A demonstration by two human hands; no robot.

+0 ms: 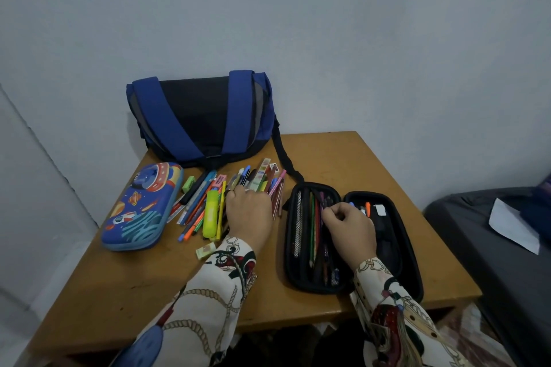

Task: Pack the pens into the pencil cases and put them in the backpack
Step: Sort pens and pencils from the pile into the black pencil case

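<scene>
I judge packing half done: right hand (347, 225) pinches pens into the open black case (313, 235), left hand (249, 211) curls over the loose pile (214, 202) (blue case (140, 205), backpack (205, 116) untouched).

A wooden table (343, 158) stands against the pale wall. At its back left lies a blue and black backpack (205, 116), straps up. In front of that, at the left edge, a closed blue pencil case (140, 208) with a space print. Beside it a loose heap of pens (208, 202) and markers (a yellow highlighter (211, 211) among them), with a green eraser (188, 184) near the case and another eraser (205, 250) nearer. To the right an open black pencil case (351, 244) lies flat, pens inside
</scene>
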